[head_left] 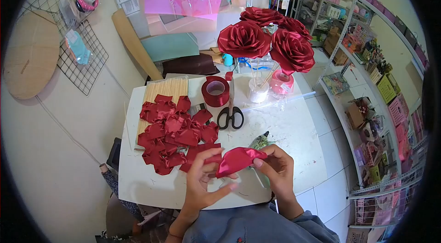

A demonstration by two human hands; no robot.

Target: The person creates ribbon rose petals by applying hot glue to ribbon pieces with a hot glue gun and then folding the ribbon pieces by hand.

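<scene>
A folded piece of red satin ribbon point(238, 160) is held up above the near part of the table. My right hand point(277, 172) pinches its right end between thumb and fingers. My left hand point(202, 181) is at its left end with fingers spread and the thumb apart; whether the fingers behind touch the ribbon is hidden. Partly behind my right hand lies what looks like a glue gun point(260, 142) with a dark tip and a green patterned body. To the left is a pile of red ribbon petals point(172, 128), with flat ribbon pieces point(200, 152) beside it.
Black-handled scissors point(231, 118) and a red ribbon roll point(215, 90) lie mid-table. Wooden sticks point(165, 87) sit under the petals. Red ribbon roses point(245, 40) stand in a white holder point(258, 92), near a pink roll point(281, 82). Shelves point(342, 50) line the right side.
</scene>
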